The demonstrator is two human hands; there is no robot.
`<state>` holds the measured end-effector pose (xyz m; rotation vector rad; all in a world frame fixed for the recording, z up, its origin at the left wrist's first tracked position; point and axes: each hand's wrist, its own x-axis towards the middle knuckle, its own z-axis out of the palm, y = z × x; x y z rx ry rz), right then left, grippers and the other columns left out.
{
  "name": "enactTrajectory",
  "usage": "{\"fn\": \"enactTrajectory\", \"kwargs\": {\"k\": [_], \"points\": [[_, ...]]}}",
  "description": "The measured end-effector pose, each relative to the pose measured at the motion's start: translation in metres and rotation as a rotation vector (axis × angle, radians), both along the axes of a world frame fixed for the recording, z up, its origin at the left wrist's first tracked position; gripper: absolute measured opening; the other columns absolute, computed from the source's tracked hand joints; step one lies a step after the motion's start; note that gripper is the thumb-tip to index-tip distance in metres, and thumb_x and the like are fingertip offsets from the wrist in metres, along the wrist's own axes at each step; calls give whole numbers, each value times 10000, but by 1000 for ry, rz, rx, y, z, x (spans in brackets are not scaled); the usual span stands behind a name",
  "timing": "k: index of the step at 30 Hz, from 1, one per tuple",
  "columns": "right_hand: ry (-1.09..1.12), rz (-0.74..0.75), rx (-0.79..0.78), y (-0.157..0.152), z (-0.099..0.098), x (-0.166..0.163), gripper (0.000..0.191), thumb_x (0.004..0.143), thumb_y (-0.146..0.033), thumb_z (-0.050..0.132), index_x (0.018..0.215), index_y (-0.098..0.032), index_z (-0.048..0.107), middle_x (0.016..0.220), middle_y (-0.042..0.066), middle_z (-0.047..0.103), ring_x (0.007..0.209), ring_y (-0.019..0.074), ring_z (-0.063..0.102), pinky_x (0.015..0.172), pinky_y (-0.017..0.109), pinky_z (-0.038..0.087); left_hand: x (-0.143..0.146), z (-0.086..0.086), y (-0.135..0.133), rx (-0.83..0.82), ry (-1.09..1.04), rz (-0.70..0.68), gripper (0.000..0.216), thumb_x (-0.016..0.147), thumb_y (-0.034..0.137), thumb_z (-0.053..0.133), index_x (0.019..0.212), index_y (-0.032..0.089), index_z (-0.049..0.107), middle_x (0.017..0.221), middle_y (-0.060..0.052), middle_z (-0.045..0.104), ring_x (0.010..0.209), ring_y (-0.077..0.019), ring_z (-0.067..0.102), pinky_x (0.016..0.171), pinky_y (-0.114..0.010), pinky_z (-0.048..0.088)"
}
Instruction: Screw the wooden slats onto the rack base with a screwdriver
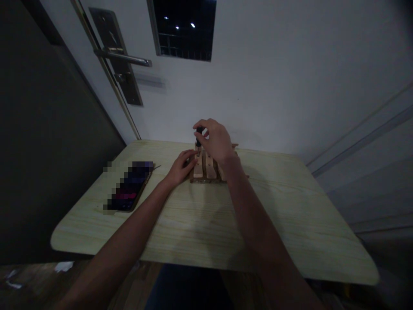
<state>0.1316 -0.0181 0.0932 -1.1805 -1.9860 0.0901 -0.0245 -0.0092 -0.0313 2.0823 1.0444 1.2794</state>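
Observation:
My right hand [217,140] is closed on the black handle of a screwdriver [199,137], held nearly upright. Its tip points down at the leftmost of several pale wooden strips [198,170], near what looks like a screw. These strips lie side by side on a darker wooden base [208,181]. At the left side of this wooden piece, my left hand [181,167] grips the left strip's edge, with thumb and fingers by the screwdriver tip. My right hand and forearm hide much of the right part of the wooden piece.
A phone [130,189] with a blurred screen lies on the table [193,228], left of my left hand. A thin pointed object [157,166] sticks out beside it. Behind the table stands a white door [274,86] with a metal handle [129,58].

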Motion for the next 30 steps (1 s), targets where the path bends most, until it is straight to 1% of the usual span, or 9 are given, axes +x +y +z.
{"fn": "enactTrajectory", "kwargs": {"k": [4, 8, 12, 15, 19, 23, 27, 30], "points": [[13, 20, 1, 3, -2, -1, 276, 845, -118, 477, 1047, -211, 640, 1074, 59, 645, 884, 163, 604, 903, 343, 448, 0, 1, -1, 3, 9, 7, 370, 880, 435, 495, 1174, 224, 569, 1224, -94, 561, 1164, -216, 521, 1036, -428, 409], [16, -11, -9, 2, 0, 1, 213, 835, -157, 532, 1013, -202, 639, 989, 55, 652, 856, 168, 597, 856, 334, 445, -1, 0, 0, 23, 22, 1, 363, 883, 422, 492, 1176, 222, 569, 1218, -89, 566, 1170, -213, 519, 1051, -424, 397], [11, -19, -4, 0, 2, 3, 220, 828, -192, 570, 1039, -229, 618, 938, 35, 637, 824, 161, 580, 815, 321, 443, 0, 0, 0, 17, 23, -1, 373, 883, 422, 490, 1173, 202, 573, 1220, -101, 559, 1176, -217, 513, 1059, -424, 387], [13, -7, 5, 1, 0, 3, 188, 851, -212, 550, 1014, -218, 645, 992, 54, 650, 847, 164, 590, 847, 335, 448, 0, 1, -1, 11, 22, -6, 368, 889, 418, 481, 1177, 205, 568, 1224, -101, 556, 1181, -213, 508, 1065, -429, 378], [28, 20, -1, 4, -4, 1, 254, 871, -179, 488, 1058, -217, 656, 1064, 62, 667, 866, 163, 613, 887, 350, 456, 1, 2, -2, -3, 24, 10, 366, 885, 426, 485, 1172, 214, 568, 1230, -103, 552, 1178, -220, 512, 1047, -438, 396], [23, 16, -23, 2, -1, 2, 244, 851, -170, 504, 1029, -225, 661, 984, 47, 682, 818, 161, 616, 847, 339, 465, 1, 3, -3, -10, 25, 3, 377, 884, 432, 486, 1181, 215, 567, 1239, -106, 545, 1183, -221, 510, 1049, -436, 397], [12, -1, -20, -2, 3, 3, 246, 825, -174, 539, 1040, -248, 632, 887, 19, 660, 777, 151, 593, 784, 309, 459, -1, 2, -2, 11, 24, -7, 366, 887, 425, 490, 1190, 235, 561, 1232, -90, 553, 1182, -219, 508, 1062, -440, 382], [19, -23, -5, -1, 2, 5, 187, 828, -206, 553, 992, -246, 632, 868, 14, 653, 775, 149, 583, 776, 304, 456, -1, 1, -1, 10, 31, -14, 367, 888, 425, 488, 1200, 245, 554, 1236, -84, 552, 1179, -217, 509, 1058, -438, 386]]}}
